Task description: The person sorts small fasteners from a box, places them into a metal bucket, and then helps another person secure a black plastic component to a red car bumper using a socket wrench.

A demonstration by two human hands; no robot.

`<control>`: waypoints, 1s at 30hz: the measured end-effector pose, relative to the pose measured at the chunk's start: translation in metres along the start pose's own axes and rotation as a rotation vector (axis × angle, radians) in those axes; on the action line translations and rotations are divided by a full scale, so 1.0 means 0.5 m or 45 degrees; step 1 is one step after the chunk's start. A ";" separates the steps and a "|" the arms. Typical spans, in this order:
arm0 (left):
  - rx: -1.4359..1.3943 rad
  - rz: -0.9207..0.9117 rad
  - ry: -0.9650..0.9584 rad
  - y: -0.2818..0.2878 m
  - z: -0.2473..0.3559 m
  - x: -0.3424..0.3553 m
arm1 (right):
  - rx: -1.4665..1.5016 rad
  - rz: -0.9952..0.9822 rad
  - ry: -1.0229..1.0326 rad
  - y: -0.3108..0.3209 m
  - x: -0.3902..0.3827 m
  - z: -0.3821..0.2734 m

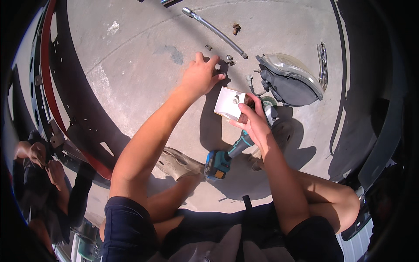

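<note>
My right hand (255, 118) grips a small open box (224, 102) with white inner walls, its thumb over the near edge. Inside lies a small metal bolt or nut (236, 99). My left hand (201, 76) is over the concrete, fingers apart, with nothing visible in it. Just beyond its fingertips are a small bolt with a clip (230, 60) and a little metal clip (208, 47). A rusty bolt (236, 29) lies farther off. Below my right hand, partly hidden by it, rests a teal angle grinder (240, 145) with a blue battery.
A long metal socket bar (214, 32) lies ahead. At the right are a vehicle lamp (290, 83) with its cable and a shiny metal tool (323, 65). A red-edged curved panel (54, 96) stands at the left, near another person's hands (39, 155). My shoe (179, 163) is beside the grinder.
</note>
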State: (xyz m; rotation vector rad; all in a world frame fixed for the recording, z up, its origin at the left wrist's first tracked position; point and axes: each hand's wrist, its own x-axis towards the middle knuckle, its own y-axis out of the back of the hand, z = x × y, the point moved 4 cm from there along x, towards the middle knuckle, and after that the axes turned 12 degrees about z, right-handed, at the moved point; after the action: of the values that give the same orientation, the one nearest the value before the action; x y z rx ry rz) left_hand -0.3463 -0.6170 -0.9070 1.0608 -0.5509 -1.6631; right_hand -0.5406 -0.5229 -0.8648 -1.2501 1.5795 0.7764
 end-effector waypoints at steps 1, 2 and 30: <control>0.066 -0.031 -0.038 -0.016 0.028 0.002 | 0.001 0.021 0.002 0.016 0.000 -0.006; 0.132 -0.061 -0.073 -0.027 0.050 0.004 | 0.000 0.040 0.002 0.030 0.002 -0.013; -0.095 0.221 -0.286 -0.058 -0.016 -0.004 | -0.110 0.081 0.133 0.001 0.019 -0.013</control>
State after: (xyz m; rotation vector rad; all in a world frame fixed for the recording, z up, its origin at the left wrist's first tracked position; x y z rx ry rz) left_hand -0.3543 -0.6037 -0.9330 0.7548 -0.7008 -1.6444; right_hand -0.5431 -0.5320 -0.8715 -1.3265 1.6923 0.8393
